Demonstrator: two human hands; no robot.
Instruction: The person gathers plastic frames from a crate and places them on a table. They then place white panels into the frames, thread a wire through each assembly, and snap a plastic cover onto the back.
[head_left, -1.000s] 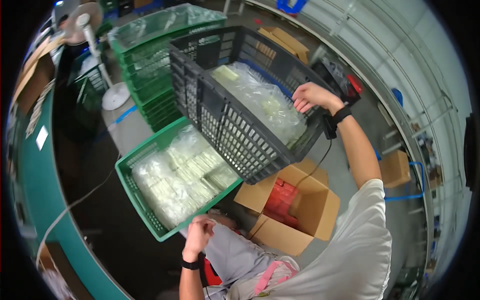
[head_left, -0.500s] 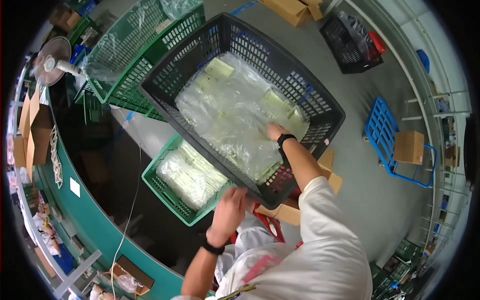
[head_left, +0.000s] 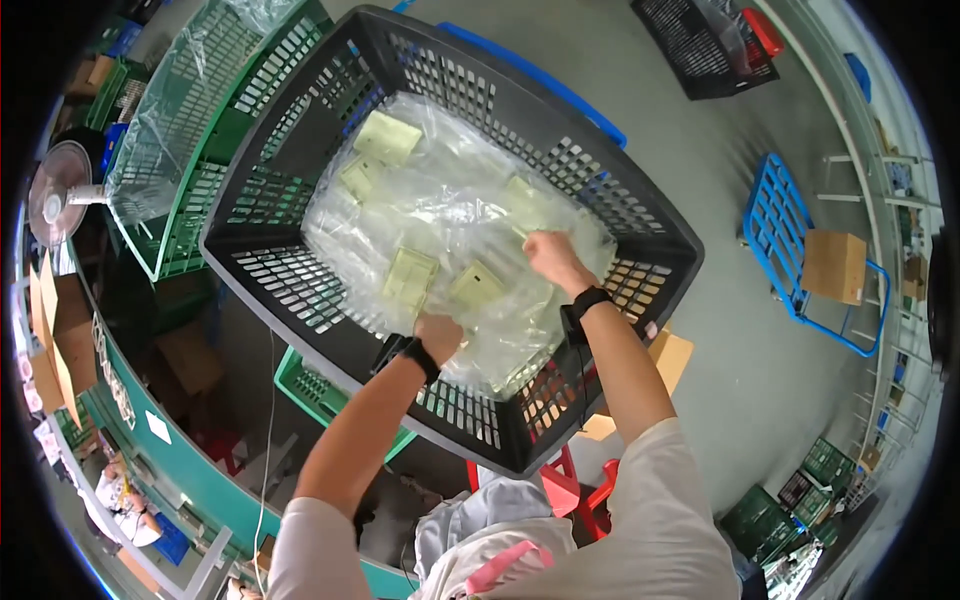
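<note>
Both of my hands reach into a large black perforated crate [head_left: 290,290]. It holds a layer of clear plastic bags [head_left: 455,215] with pale yellow-green plastic parts [head_left: 410,278] in and among them. My left hand [head_left: 438,335] is at the near side, its fingers curled down against the film just below one part; what they grip is hidden. Farther right, my right hand [head_left: 558,260] is closed at the bags beside another pale part [head_left: 522,203]. I cannot make out what is between its fingers. A dark band circles each wrist.
Beneath the black crate's near left side is a small green crate [head_left: 310,388]. Larger green crates [head_left: 205,190] with film stand left, near a fan [head_left: 58,195]. A blue trolley [head_left: 778,225] carrying a carton [head_left: 834,266] stands right. A green-topped table [head_left: 205,490] curves along the left.
My left hand has moved from above the small green crate into the black crate. My right hand stays at the bags, now closed. More pale parts show, and the black crate covers more of the small green one.
</note>
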